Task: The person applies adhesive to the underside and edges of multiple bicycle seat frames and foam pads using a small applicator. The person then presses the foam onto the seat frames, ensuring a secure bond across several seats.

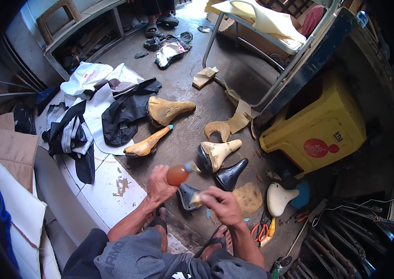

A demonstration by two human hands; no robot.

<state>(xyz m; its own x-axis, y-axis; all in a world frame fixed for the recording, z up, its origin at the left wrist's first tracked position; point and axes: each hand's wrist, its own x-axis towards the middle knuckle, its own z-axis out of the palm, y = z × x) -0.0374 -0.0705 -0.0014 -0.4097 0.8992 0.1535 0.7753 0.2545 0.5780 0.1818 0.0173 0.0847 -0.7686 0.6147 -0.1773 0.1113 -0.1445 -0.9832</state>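
Note:
My left hand is wrapped round a bottle of orange-brown liquid, tilted with its neck pointing up and right. Lower and to the right, my right hand pinches a small pale yellowish piece, blurred so that its kind cannot be told. Below both hands a dark bicycle saddle lies on the floor, partly hidden behind the pale piece. Just beyond are a cream saddle and a black saddle. A tan flat piece lies right of my right hand.
Farther off rest two yellowish saddle pieces. Black and white sheet material is heaped at left. At right are a white saddle, orange-handled scissors, a yellow plastic stool and dark metal tubes. Another person's feet show at the back.

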